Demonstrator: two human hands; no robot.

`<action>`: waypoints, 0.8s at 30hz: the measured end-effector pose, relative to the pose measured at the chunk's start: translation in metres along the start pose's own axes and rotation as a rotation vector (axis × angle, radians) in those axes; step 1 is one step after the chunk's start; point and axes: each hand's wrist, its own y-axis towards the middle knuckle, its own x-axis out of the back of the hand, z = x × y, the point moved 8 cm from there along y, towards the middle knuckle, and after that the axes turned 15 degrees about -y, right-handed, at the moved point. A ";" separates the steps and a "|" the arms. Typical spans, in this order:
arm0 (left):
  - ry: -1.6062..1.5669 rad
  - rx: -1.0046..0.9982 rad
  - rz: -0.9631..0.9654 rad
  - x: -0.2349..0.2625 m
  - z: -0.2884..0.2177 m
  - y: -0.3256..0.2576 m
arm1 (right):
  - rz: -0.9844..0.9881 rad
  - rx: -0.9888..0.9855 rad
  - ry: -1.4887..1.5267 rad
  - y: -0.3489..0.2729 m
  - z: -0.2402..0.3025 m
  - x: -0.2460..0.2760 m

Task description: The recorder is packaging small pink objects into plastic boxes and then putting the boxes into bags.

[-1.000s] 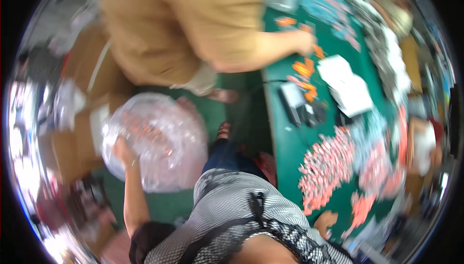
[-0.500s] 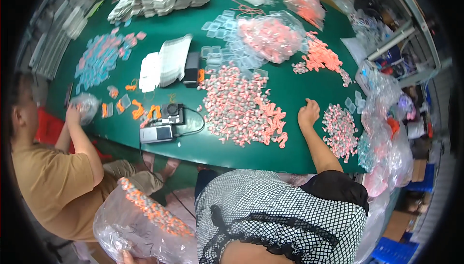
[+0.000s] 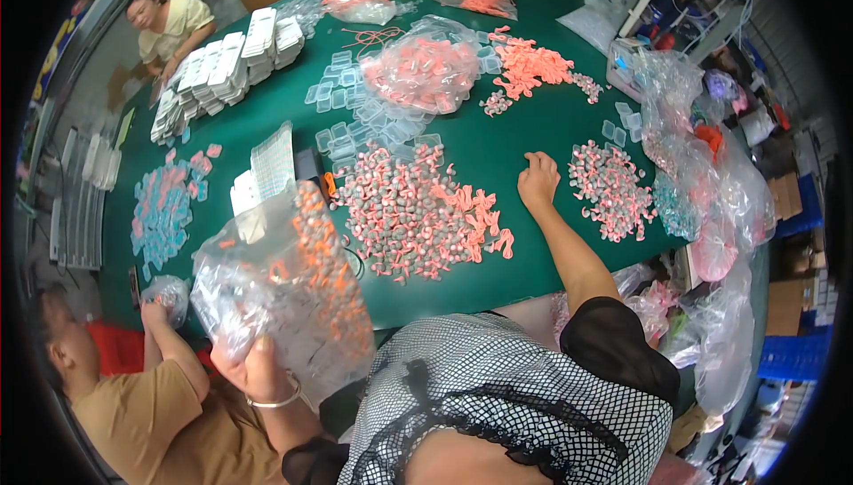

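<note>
My left hand (image 3: 251, 371), with a bangle on its wrist, grips the gathered end of a clear plastic bag (image 3: 235, 285), lifted in front of the table's near edge. Many small orange-and-grey pieces (image 3: 330, 263) lie along the bag's far side. My right hand (image 3: 539, 181) rests on the green table (image 3: 480, 143), fingers loosely apart, with nothing visible in it. It sits between a big heap of small grey-and-pink pieces (image 3: 391, 214) and a smaller heap of the same pieces (image 3: 611, 190). Coral cord bundles (image 3: 477, 218) lie at the big heap's right side.
Clear little boxes (image 3: 373, 116), a bag of pink pieces (image 3: 422, 72) and coral cords (image 3: 533, 67) lie farther back. White card stacks (image 3: 218, 67) and blue-and-pink pieces (image 3: 164, 210) are at left. A co-worker (image 3: 147, 396) sits at left; another (image 3: 169, 27) is behind the stacks.
My left hand has raised the bag from low beside me to over the table's near edge, where it covers the small devices. My view has turned; the right hand stays on the table.
</note>
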 end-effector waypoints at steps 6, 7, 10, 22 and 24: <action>0.000 0.064 0.103 -0.030 0.037 0.036 | -0.009 0.027 -0.013 0.004 0.005 0.002; 0.076 0.013 0.104 -0.030 0.032 0.040 | 0.001 0.026 -0.041 0.006 0.006 -0.001; 0.061 0.085 0.089 -0.025 0.038 0.052 | 0.031 0.030 -0.104 0.010 0.006 -0.001; 0.154 0.025 0.026 -0.012 0.032 0.064 | 0.023 0.085 -0.143 0.005 -0.004 -0.015; 0.129 0.067 0.012 -0.019 0.042 0.071 | 0.036 0.097 -0.140 0.005 -0.003 -0.017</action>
